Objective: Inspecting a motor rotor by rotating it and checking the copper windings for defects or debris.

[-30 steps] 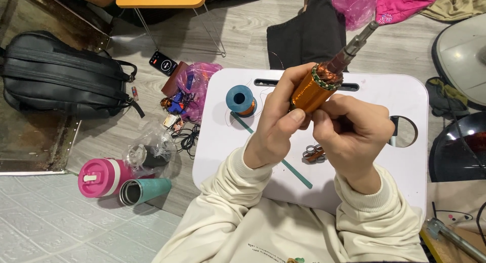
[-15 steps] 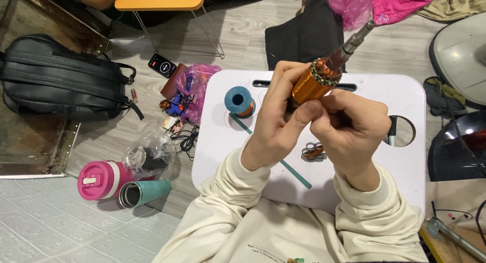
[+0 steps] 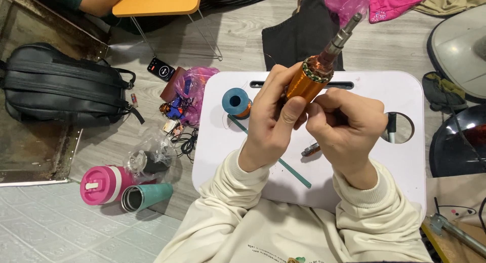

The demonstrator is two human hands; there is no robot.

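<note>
rotor (image 3: 309, 83) slightly higher in both hands

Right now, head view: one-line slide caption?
Both hands, left hand and right hand, grip an orange wound motor rotor above a white lap table.

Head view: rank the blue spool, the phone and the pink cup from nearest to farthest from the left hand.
1. Blue spool: on the white tray, just left of the left hand.
2. Phone: on the floor, up and to the left.
3. Pink cup: on the floor at lower left, farthest.
</note>
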